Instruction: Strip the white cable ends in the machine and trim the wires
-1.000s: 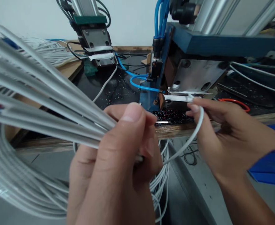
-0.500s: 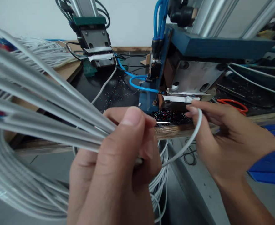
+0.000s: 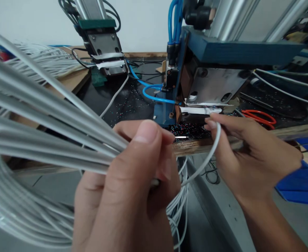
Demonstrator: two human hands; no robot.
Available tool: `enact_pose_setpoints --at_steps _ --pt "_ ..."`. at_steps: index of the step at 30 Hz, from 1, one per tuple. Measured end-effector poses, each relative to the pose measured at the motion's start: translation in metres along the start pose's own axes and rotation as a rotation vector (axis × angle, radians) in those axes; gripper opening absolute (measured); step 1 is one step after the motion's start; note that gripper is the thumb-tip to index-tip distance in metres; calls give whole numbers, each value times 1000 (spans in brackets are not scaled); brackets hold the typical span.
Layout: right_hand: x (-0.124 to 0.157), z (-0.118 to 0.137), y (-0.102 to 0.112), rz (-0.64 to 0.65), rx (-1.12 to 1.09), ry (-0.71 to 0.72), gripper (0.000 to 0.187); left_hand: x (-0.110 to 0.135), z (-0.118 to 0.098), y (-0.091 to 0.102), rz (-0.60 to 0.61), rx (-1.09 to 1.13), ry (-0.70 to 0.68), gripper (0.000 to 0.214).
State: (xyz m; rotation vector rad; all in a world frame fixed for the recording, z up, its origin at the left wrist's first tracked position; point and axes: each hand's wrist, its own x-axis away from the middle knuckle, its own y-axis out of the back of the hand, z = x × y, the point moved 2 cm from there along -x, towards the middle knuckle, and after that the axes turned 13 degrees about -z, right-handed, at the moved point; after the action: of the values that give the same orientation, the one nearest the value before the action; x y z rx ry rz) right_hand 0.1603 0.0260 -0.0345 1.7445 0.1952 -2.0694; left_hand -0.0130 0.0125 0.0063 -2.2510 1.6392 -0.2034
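My left hand (image 3: 132,175) is closed around a bundle of grey cables (image 3: 64,122), which fan out toward the left edge. One grey cable (image 3: 207,159) loops from beneath this hand up to my right hand (image 3: 245,150). There my thumb and index finger pinch it near its end, close against the lower jaw (image 3: 199,110) of a blue pneumatic press (image 3: 243,52). White tape or paper covers the jaw faces. The cable's tip is partly hidden by my fingers and the jaw.
A second press with a green plate (image 3: 97,23) stands at the back left. White cables (image 3: 40,59) are heaped behind the bundle, and more coils (image 3: 25,206) hang in front. Coloured scraps litter the black bench (image 3: 140,101). Orange-handled tool loops (image 3: 260,117) lie right; a blue bin (image 3: 301,185) stands below.
The view has shifted slightly, so the presses and my right hand appear a little further left. The cable stays pinched at the jaw, and the bundle remains in my left hand.
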Motion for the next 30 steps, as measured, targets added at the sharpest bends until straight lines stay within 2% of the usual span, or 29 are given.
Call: enact_pose_setpoints --at_steps 3,9,14,17,20,23,27,30 --pt "-1 -1 -1 3 48 -22 18 1 0 0 11 4 -38 9" --pt "1 1 7 -140 170 100 24 1 -1 -1 11 -3 -85 11" --pt "-3 7 2 4 65 33 19 -2 -4 -2 -25 -10 -71 15" --pt "-2 3 4 -10 87 -15 19 -2 -4 -2 1 -15 -104 13" --pt "2 1 8 -76 163 12 26 0 -5 -1 20 4 -148 15" --pt "6 4 9 -114 128 26 28 3 -6 -3 1 50 -119 18" --pt "6 10 2 -33 49 21 30 3 -9 -9 4 81 -97 23" --pt "6 7 3 -64 114 -21 28 3 -14 -13 -6 109 -107 26"
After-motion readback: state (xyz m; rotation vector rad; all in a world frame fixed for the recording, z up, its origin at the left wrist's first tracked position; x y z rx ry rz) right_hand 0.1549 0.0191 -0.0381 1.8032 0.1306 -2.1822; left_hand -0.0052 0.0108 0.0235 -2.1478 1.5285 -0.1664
